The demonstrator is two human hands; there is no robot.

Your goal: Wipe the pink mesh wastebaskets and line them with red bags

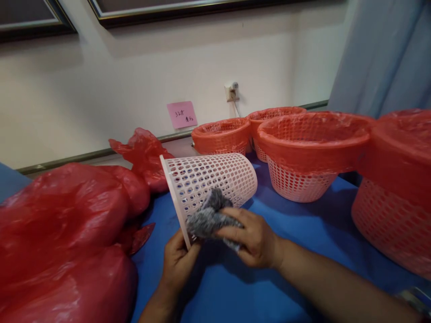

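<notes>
Head view: nearest the camera, the left hand (178, 262) has its fingers clamped on the lower edge of the white basket (220, 172), at the rim. Right of that grip, the right hand (257, 240) has its fingers closed around a bunched gray cloth (208, 220), which lies against the basket's near side, close to the rim. The basket sits just beyond the right fingers and above the left ones. It is tipped on its side: its wide rimmed mouth points left, its narrower base right, and its long axis runs left to right, roughly along the wall. Whether its underside touches the blue surface (222, 291) cannot be told. Left of the basket swell red plastic bags (67, 224); to its right and behind it stand baskets lined with red plastic (314, 154). Farther back, on the wall (141, 80) above the basket, are a pink note (182, 115) and a socket (232, 93); a pale blue curtain (380, 58) hangs far to its right.
</notes>
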